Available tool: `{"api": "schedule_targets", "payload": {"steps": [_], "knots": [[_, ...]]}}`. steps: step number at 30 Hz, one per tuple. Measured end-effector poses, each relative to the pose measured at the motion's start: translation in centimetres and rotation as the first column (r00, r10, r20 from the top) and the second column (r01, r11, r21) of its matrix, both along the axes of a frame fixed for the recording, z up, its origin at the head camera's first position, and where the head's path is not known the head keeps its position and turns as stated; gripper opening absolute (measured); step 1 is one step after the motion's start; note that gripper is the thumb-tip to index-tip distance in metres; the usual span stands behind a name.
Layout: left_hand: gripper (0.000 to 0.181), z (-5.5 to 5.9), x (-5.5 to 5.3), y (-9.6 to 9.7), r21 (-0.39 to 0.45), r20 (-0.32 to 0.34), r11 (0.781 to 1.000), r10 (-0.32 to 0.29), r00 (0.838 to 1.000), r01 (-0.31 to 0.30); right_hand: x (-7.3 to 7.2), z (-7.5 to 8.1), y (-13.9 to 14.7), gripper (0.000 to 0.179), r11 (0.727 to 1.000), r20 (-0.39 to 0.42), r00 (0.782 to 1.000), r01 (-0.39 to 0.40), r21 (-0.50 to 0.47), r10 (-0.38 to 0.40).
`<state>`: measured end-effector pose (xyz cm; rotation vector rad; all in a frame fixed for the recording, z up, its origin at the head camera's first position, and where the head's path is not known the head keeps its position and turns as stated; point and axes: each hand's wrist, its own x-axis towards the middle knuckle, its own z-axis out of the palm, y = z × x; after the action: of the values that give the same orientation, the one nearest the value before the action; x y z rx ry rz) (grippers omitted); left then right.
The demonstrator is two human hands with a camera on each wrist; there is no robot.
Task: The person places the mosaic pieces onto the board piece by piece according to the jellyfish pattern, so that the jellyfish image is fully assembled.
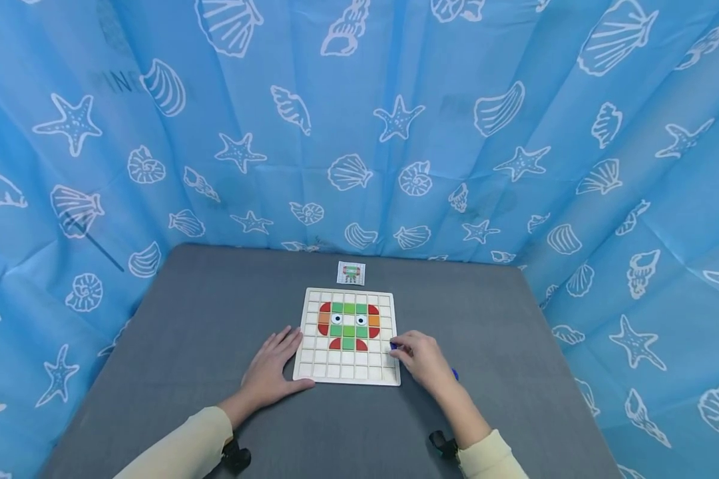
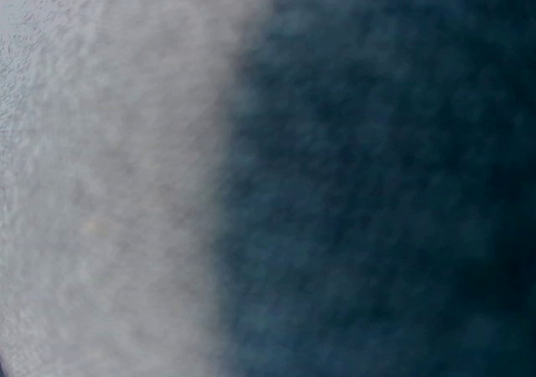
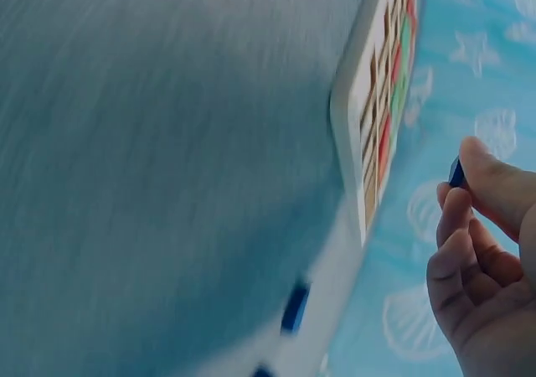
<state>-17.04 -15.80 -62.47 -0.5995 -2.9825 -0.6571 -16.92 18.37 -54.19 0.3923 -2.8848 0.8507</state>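
Observation:
A white grid board (image 1: 323, 372) lies on the grey table, bearing a pattern of green, red and orange tiles (image 1: 349, 326) with two eye tiles. My left hand (image 1: 271, 374) rests along the board's left edge, fingers straight, thumb at the lower left corner. At the right edge my right hand (image 1: 421, 359) pinches a small blue piece (image 3: 456, 173) between thumb and fingertips, close over the board. Another blue piece (image 3: 295, 307) lies on the table below the right hand, with a further dark blue one (image 3: 263, 371) at the frame's bottom. The left wrist view is blurred.
A small printed card (image 1: 351, 273) with a similar picture lies behind the board. A blue curtain (image 1: 359, 173) with white shells and starfish hangs around the grey table (image 1: 228, 299). Black straps with wrist cameras sit at both sleeves.

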Motion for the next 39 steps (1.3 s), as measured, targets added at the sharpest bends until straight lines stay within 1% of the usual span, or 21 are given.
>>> {"api": "schedule_targets", "payload": {"steps": [7, 11, 17, 20, 24, 27, 31, 36, 39], "knots": [[0.112, 0.1, -0.1, 0.0, 0.021, -0.003, 1.000, -0.003, 1.000, 0.003, -0.6, -1.2, -3.5, 0.019, 0.991, 0.044, 0.992, -0.118, 0.062, 0.115], [0.111, 0.3, 0.0, 0.0, 0.021, 0.003, 1.000, -0.001, 1.000, 0.001, -0.6, -1.7, -4.9, 0.018, 0.984, 0.069, 0.986, -0.158, 0.083, 0.152], [0.112, 0.6, 0.1, 0.0, 0.015, 0.030, 1.000, -0.001, 1.000, 0.000, -0.8, -2.2, -5.5, 0.017, 0.985, 0.104, 0.985, -0.147, 0.085, 0.138], [0.112, 0.6, 0.1, 0.0, 0.008, 0.042, 1.000, 0.002, 0.999, -0.002, -1.1, -2.3, -5.5, 0.018, 0.989, 0.125, 0.984, -0.134, 0.064, 0.125], [0.111, 0.5, 0.1, 0.0, -0.001, 0.038, 1.000, 0.006, 0.999, -0.006, -1.2, -2.2, -5.2, 0.018, 0.991, 0.142, 0.982, -0.134, 0.028, 0.129], [0.111, 0.6, 0.0, 0.0, -0.005, 0.031, 1.000, 0.006, 0.999, -0.006, -1.0, -1.9, -4.9, 0.018, 0.990, 0.131, 0.982, -0.137, 0.021, 0.133], [0.112, 0.6, 0.0, 0.0, -0.009, 0.041, 1.000, 0.007, 0.999, -0.006, -0.5, -1.3, -3.9, 0.017, 0.994, 0.102, 0.990, -0.100, 0.034, 0.096], [0.112, 0.7, 0.1, 0.0, -0.005, 0.053, 1.000, 0.005, 0.999, -0.004, 0.3, -0.7, -1.7, 0.017, 0.998, 0.085, 0.996, 0.011, 0.061, -0.017], [0.111, 0.7, 0.1, 0.0, 0.010, 0.041, 1.000, 0.004, 0.999, -0.004, 0.8, -0.6, -0.1, 0.019, 0.992, 0.086, 0.992, 0.088, 0.089, -0.096]]}}
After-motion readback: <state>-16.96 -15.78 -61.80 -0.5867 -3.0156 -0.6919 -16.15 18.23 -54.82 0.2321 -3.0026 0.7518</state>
